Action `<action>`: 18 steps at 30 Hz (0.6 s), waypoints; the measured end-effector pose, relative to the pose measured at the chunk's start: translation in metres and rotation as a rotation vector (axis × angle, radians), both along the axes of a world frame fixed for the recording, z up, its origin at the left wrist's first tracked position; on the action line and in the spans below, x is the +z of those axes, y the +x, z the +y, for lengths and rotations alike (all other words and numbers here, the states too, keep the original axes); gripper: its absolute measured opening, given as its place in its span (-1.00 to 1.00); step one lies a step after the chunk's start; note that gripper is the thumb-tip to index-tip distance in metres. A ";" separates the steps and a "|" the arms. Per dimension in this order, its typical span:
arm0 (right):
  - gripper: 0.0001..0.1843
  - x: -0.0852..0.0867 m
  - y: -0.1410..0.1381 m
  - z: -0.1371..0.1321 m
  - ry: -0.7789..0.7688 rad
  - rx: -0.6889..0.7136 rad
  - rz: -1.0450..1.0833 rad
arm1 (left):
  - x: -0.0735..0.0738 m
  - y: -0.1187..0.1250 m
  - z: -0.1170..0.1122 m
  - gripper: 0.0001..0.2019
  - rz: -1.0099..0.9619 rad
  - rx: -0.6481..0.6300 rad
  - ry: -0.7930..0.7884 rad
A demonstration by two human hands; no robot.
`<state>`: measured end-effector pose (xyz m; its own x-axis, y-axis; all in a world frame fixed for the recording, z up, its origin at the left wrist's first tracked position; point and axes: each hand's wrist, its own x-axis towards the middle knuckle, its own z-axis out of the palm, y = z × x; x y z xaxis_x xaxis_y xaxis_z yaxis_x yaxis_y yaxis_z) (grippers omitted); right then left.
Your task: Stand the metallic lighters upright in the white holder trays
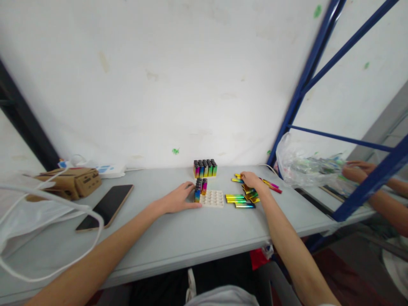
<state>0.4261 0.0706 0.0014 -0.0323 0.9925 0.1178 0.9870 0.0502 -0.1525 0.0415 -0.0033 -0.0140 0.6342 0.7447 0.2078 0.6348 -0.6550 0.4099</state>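
Note:
A white tray with round holes [214, 199] lies on the grey table [178, 238], and a few rainbow-coloured lighters [200, 188] stand upright in its left end. My left hand [178, 199] rests flat beside the tray with fingers spread, touching its left edge. My right hand [251, 180] reaches down onto a loose pile of rainbow lighters [244, 198] to the right of the tray, its fingers curled over them; I cannot make out a grip. A full tray of lighters [205, 168] stands further back near the wall.
A black phone [106, 206], a cardboard box [72, 182] and a white power strip [106, 171] lie at the left. A white bag with a cord [28, 216] sits at the near left. A blue metal rack [318, 76] and a clear plastic bag [302, 168] stand right, with another person's hands [358, 170].

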 end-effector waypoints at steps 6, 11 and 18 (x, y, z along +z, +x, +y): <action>-0.66 0.001 -0.008 0.000 0.008 0.105 0.014 | 0.000 0.000 0.000 -0.20 -0.025 -0.004 -0.002; -0.75 0.003 -0.016 -0.004 0.022 0.211 0.067 | 0.001 0.000 0.000 -0.20 -0.015 -0.005 0.003; -0.69 0.011 -0.031 -0.015 0.160 0.345 0.373 | 0.000 0.000 0.000 -0.20 -0.007 0.004 0.005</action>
<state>0.3954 0.0559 0.0120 -0.2807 0.9004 0.3324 0.7892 0.4136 -0.4540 0.0417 -0.0038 -0.0136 0.6299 0.7461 0.2159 0.6346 -0.6546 0.4108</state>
